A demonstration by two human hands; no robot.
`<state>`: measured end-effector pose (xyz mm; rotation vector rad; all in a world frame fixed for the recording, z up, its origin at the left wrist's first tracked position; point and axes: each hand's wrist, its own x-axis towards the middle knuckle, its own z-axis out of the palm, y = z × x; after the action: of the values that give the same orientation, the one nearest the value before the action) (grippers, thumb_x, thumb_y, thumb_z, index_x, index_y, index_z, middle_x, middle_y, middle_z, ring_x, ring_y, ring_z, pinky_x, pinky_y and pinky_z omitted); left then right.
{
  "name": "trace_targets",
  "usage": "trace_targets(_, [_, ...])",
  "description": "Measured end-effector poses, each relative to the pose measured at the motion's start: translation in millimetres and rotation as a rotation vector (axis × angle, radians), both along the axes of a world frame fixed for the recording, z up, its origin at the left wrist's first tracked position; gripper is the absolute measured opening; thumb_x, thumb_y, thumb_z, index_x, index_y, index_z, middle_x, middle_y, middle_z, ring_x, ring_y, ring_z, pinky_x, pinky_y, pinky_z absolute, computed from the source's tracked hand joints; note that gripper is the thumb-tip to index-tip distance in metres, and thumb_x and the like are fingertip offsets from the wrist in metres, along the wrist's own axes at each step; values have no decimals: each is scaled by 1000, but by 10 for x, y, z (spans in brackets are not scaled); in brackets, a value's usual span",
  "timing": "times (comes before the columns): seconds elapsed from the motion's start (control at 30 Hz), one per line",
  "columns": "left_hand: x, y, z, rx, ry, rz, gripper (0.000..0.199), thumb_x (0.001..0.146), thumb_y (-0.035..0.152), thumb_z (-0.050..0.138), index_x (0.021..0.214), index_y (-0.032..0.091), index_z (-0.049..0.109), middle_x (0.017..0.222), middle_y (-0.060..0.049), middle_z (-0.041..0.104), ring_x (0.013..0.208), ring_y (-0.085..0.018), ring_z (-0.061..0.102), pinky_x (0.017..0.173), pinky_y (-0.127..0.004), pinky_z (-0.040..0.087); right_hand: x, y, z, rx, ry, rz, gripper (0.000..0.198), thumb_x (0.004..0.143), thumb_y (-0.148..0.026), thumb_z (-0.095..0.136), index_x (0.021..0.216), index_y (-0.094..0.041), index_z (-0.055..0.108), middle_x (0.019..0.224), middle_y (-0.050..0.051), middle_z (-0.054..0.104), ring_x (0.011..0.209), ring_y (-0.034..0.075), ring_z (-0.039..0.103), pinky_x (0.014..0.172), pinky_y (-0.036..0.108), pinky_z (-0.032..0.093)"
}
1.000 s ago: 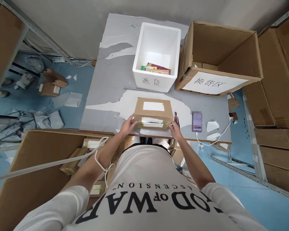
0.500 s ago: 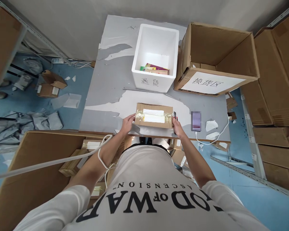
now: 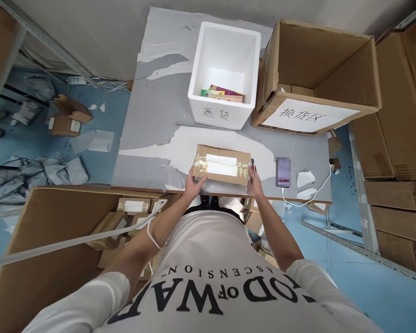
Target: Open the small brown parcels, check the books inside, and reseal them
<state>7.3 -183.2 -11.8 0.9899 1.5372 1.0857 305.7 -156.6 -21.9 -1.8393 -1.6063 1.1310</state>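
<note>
A small taped cardboard box with a white label is at the near edge of the table, label side up. My left hand grips its left near corner, the thumb lying on top. My right hand is closed on its right end, slightly blurred. A thin black-and-red tool, perhaps a box cutter, shows beside the box's right end, against my right fingers. Whether those fingers also hold it I cannot tell. The fingers under the box are hidden.
Behind the box stand a white foam bin with several colourful packets and a large open carton. To the right lie a phone on a white cable and torn paper. A big carton holding boxes stands at lower left.
My left hand has shifted from the box's left side to its near corner, its thumb now on top. The box is tilted slightly more. The camera view has moved a little.
</note>
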Motion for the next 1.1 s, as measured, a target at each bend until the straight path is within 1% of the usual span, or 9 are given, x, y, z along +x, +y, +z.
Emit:
trace_targets(0.13, [6,6,-15,-14,-20,19,82,72,43,72,143,19,37,135,-12,55,124,-25,53,107,-38,42,125,182,-148,-118,-360,-325,62,75,-35,58,135,-18,50,128,19,55,122,34,48,103,56,37])
trace_targets(0.23, [24,21,11,-76,-23,63,80,71,40,73,140,20,40,132,-11,57,119,-24,56,104,-37,45,200,334,-144,-174,-368,-324,48,77,-37,58,119,-14,60,113,20,62,107,32,57,95,53,43])
trace_targets(0.37, [100,90,121,-186,-7,139,70,70,38,72,133,21,46,122,-8,63,110,-24,60,97,-36,49,180,563,309,0,-386,-284,51,91,-38,37,127,-6,53,122,23,57,113,31,55,96,47,43])
trace_targets(0.43, [123,133,188,-217,-5,177,59,73,42,70,125,20,52,117,-8,65,107,-24,62,94,-36,49,21,660,686,189,-390,-132,54,96,-39,27,139,-11,42,127,19,56,111,29,56,93,44,44])
trace_targets(0.53, [120,181,245,-239,4,201,49,75,47,67,115,19,57,111,-8,67,101,-23,63,90,-35,50,-412,758,1189,233,-419,464,53,97,-43,32,147,-26,34,123,10,62,103,28,61,83,37,46])
trace_targets(0.6, [104,199,251,-246,33,188,48,74,47,68,111,18,58,108,-7,67,99,-23,63,89,-35,50,-726,799,1381,219,-523,785,52,98,-43,33,149,-33,30,116,8,65,98,26,63,79,34,45])
trace_targets(0.67, [91,207,250,-246,92,180,47,72,46,69,109,18,60,109,-8,66,101,-24,62,91,-38,49,-967,821,1456,188,-648,965,52,99,-37,33,151,-36,25,110,8,66,90,23,65,76,31,43])
trace_targets(0.9, [79,303,347,-37,283,160,82,64,37,79,136,15,46,140,-17,49,133,-32,43,113,-43,32,-1166,776,1496,163,-844,1079,66,96,-14,30,152,-42,8,111,10,63,83,22,67,72,31,41])
trace_targets(1.1, [48,407,327,-168,247,58,87,60,50,81,134,18,48,116,-14,67,112,-32,60,97,-45,45,-1197,777,1572,149,-900,1110,72,93,-8,30,152,-43,6,110,11,64,82,24,67,71,34,43])
